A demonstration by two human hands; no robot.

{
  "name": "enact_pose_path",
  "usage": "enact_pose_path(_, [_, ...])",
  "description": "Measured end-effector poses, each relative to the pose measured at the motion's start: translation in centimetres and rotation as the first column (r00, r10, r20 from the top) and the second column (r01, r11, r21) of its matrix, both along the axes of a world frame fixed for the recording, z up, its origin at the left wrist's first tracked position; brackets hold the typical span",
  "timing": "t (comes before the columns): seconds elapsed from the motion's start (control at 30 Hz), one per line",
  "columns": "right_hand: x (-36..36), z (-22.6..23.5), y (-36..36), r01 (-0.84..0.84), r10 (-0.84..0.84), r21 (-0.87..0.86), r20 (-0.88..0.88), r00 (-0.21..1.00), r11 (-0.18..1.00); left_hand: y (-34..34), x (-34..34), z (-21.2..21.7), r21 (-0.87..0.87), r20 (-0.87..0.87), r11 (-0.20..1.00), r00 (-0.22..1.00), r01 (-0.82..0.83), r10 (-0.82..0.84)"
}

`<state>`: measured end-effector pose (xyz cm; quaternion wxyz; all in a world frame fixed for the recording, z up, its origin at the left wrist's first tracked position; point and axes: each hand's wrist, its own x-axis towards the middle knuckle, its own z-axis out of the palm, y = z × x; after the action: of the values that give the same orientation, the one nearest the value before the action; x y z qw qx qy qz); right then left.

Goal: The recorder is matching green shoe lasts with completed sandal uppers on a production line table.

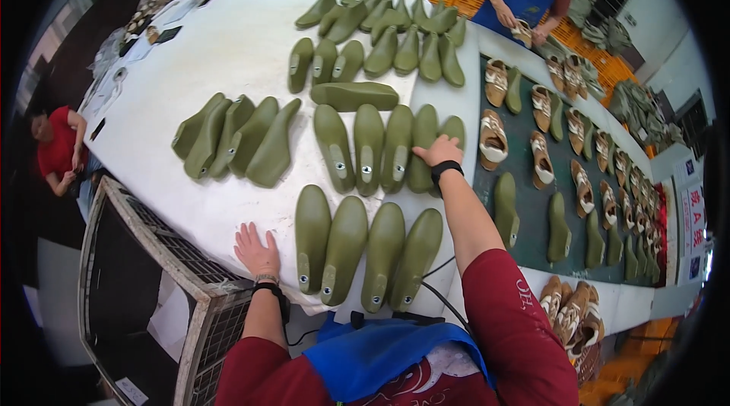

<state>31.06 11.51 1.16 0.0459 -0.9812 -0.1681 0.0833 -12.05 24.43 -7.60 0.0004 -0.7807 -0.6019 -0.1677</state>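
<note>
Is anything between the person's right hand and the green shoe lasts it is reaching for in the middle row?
Nothing visible. The right hand already rests on the rightmost lasts of the middle row. The left hand lies flat on the white table, beside the near row of lasts.

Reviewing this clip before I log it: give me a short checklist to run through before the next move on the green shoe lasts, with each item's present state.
1. Right hand on a last: ok, fingers rest on the middle row of lasts, near its right end.
2. Grip closed: not ok, the hand lies flat, nothing is lifted.
3. Left hand free: ok, flat on the white table, beside the front row of lasts.
4. Front row tidy: ok, four side by side.
5. Cable at the table edge clear of the lasts: cannot tell.
</note>
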Motion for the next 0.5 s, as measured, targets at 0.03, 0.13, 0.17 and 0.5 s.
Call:
enact_pose_path(0.03, [-0.3, 0.3, 0.5, 0.053, -0.053, -0.027, -0.024, 0.998, 0.998, -0.1, 0.0, 0.0, 0.004, 0.006, 1.000, 1.000, 0.012, -0.012])
enact_pose_path(0.13, [-1.0, 1.3, 0.7, 0.102, -0.101, -0.226, 0.018, 0.995, 0.969, -0.4, 0.6, 0.2, 0.004, 0.018, 1.000, 0.999, 0.026, -0.026])
enact_pose_path(0.17, [0.1, -0.6, 0.8, 0.139, -0.121, -0.261, 0.084, 0.989, 0.955, -0.4, 1.1, 0.4, -0.009, 0.029, 0.999, 0.999, 0.047, -0.046])
enact_pose_path(0.5, [3.9, 1.5, -7.3, -0.166, 0.177, 0.065, -0.267, 0.947, 0.984, -0.2, 0.9, 0.4, -0.032, 0.052, 0.998, 0.997, 0.056, -0.055])
